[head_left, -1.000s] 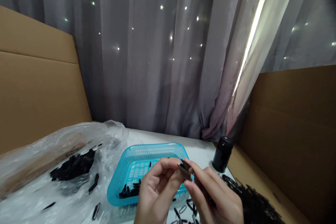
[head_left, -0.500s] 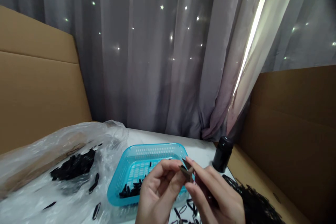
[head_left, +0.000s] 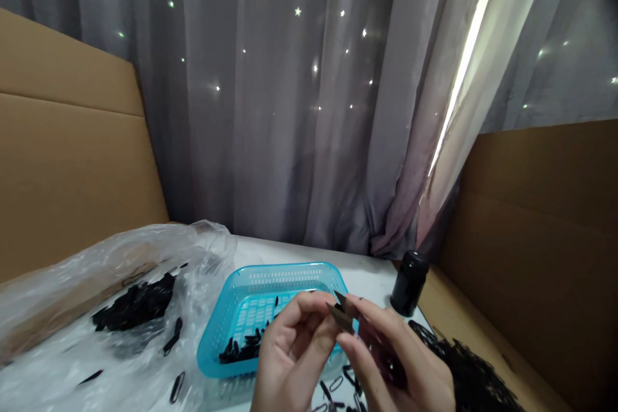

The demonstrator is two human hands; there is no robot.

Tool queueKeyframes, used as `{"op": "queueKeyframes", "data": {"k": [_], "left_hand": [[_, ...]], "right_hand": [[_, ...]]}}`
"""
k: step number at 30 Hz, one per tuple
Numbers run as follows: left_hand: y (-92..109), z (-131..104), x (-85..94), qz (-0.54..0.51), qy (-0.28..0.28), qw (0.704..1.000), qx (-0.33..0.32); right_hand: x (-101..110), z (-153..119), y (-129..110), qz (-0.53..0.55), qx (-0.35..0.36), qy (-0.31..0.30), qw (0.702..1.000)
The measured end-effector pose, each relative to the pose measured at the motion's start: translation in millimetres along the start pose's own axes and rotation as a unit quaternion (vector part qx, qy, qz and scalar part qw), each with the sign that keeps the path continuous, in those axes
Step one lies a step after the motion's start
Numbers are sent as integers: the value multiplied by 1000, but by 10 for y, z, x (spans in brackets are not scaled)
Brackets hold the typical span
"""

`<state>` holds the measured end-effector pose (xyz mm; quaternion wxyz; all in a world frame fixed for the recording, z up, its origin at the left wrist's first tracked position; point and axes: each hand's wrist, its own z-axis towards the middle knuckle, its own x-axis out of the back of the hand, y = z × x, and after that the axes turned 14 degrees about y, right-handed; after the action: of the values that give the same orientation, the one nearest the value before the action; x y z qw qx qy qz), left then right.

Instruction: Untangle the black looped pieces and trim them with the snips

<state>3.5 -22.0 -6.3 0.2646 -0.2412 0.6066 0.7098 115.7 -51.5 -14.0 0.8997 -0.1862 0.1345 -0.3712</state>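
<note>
My left hand (head_left: 295,351) is closed, with thumb and index finger pinched on a small dark piece mostly hidden by the fingertips. In my right hand (head_left: 410,351) is a pair of thread snips (head_left: 342,317), two pointed metal blades slightly apart by the left fingertips. A dark reddish part shows inside the right palm. Behind both hands stands a blue plastic basket (head_left: 217,328), with small black pieces (head_left: 246,344) lying at its near left. Loose black elongated loops (head_left: 335,384) are scattered on the white table below the hands.
Clear plastic sheeting (head_left: 203,270) covers the left, with a black pile (head_left: 140,302) on it. To the right are a black bottle (head_left: 409,283) and a heap of black loops (head_left: 466,367). Cardboard walls (head_left: 72,161) flank the table; a grey curtain (head_left: 290,161) hangs behind.
My right hand has shifted slightly to the right, and the blades of the snips show a little more clearly. My left hand stays almost in place, still pinching.
</note>
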Motion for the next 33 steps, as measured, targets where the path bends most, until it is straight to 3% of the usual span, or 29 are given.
{"op": "queueKeyframes", "data": {"k": [4, 9, 15, 18, 22, 27, 33], "left_hand": [[21, -10, -22, -10, -3, 1000, -2], [29, -38, -96, -30, 31, 999, -15], [26, -16, -97, -35, 20, 998, -49], [34, 2, -79, -24, -20, 997, -66], [49, -8, -102, -25, -23, 995, -94], [69, -39, -140, -26, 1, 996, -80], [80, -29, -134, -28, -22, 997, -64]], "right_hand": [[-1, 6, -8, 20, -2, 8, 1000], [-2, 21, -2, 37, -14, 10, 999], [-13, 29, -29, 65, -82, 7, 995], [-7, 32, -41, 62, -91, 5, 994], [17, 40, -46, 64, -88, -1, 994], [35, 44, -42, 64, -83, -11, 994], [21, 31, -31, 65, -76, -7, 995]]}}
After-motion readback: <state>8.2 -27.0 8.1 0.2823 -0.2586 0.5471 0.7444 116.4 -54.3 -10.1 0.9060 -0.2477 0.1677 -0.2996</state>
